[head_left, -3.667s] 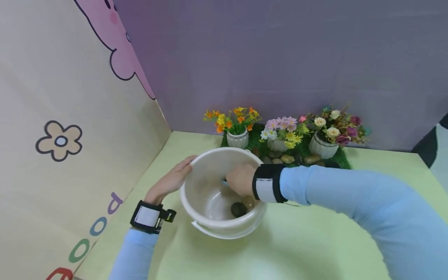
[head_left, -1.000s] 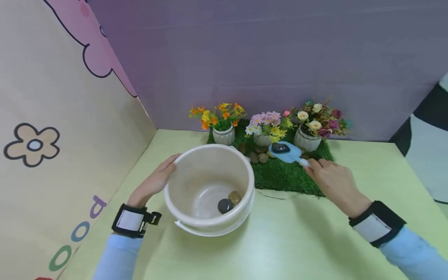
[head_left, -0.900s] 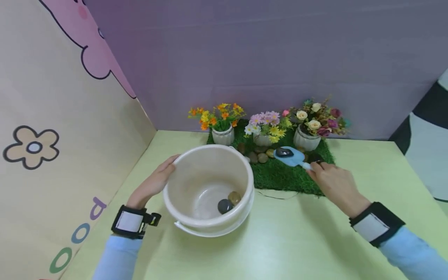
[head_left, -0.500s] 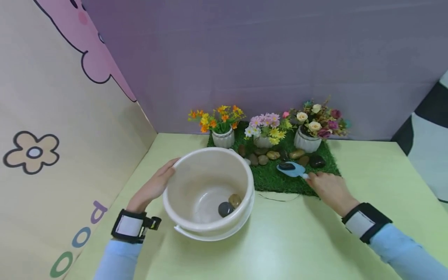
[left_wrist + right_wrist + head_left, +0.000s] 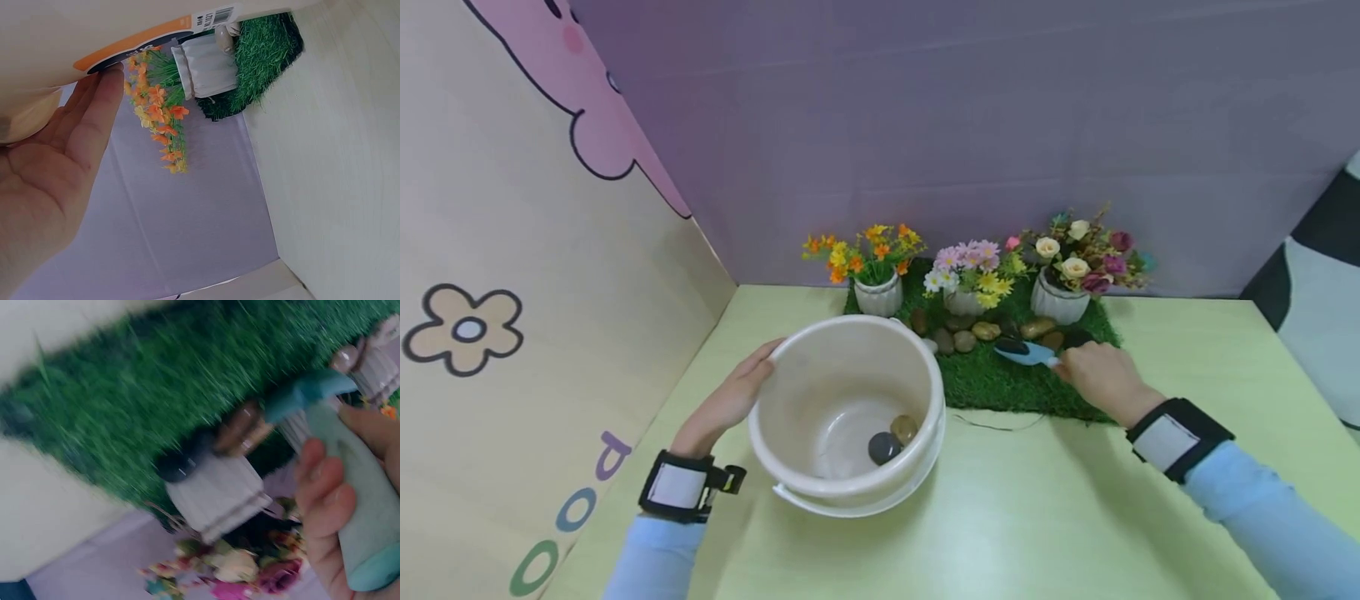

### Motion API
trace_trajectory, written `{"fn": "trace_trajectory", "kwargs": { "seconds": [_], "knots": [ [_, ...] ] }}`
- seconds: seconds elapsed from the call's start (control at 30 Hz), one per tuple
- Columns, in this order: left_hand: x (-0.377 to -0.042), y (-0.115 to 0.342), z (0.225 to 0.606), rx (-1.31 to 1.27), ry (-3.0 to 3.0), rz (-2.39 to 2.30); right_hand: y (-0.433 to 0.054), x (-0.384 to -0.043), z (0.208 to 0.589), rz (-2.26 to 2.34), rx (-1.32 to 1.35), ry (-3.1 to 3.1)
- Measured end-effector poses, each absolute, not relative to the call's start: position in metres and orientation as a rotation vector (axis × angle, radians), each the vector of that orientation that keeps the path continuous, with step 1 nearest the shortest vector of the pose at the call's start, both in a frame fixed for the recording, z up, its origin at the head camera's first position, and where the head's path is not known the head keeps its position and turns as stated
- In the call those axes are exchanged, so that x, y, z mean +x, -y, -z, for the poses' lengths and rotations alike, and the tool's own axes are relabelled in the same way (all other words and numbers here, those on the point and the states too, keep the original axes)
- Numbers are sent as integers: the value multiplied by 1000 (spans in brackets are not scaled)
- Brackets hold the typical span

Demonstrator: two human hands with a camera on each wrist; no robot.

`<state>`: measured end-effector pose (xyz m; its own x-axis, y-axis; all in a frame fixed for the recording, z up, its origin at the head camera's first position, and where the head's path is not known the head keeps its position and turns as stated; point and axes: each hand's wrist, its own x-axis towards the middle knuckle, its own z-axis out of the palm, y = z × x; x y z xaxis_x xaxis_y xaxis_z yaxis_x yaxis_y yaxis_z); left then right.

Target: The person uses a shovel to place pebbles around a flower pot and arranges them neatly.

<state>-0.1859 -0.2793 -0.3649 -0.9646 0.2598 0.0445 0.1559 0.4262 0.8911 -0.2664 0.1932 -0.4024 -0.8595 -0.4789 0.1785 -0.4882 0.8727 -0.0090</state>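
A white bucket (image 5: pixel 850 483) leans toward me on the table, with one dark stone (image 5: pixel 883 448) and one tan stone (image 5: pixel 903 429) inside. My left hand (image 5: pixel 730 400) grips its rim on the left side, fingers along the outer wall in the left wrist view. My right hand (image 5: pixel 1101 379) grips the handle of a small blue shovel (image 5: pixel 1033 355). The shovel is tilted low over the green grass mat (image 5: pixel 1000 387), beside the row of stones. A black stone (image 5: pixel 1011 344) overlaps the blade's far edge. The right wrist view shows my fingers wrapped round the pale handle (image 5: pixel 359 487).
Three white pots hold orange flowers (image 5: pixel 880 250), pink and yellow daisies (image 5: pixel 973 267) and roses (image 5: pixel 1078 262) at the back of the mat. Several stones (image 5: pixel 966 340) lie in front of them. A purple wall (image 5: pixel 970 125) stands behind; a cream wall (image 5: pixel 550 208) is at left.
My right hand was inside the bucket, then came out over the mat with the black stone on the shovel. It has since lowered and tilted the shovel. My left hand stays on the rim.
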Motion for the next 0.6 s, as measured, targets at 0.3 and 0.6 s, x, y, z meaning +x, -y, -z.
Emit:
{"fn": "trace_trajectory", "kwargs": {
  "seconds": [0.3, 0.6],
  "knots": [
    [-185, 280, 366, 395, -2555, -1608, -188, -277, 350, -89, 758, 3221],
    [-186, 280, 366, 411, -2547, -1611, -195, -281, 330, -39, 792, 3345]
  ]
}}
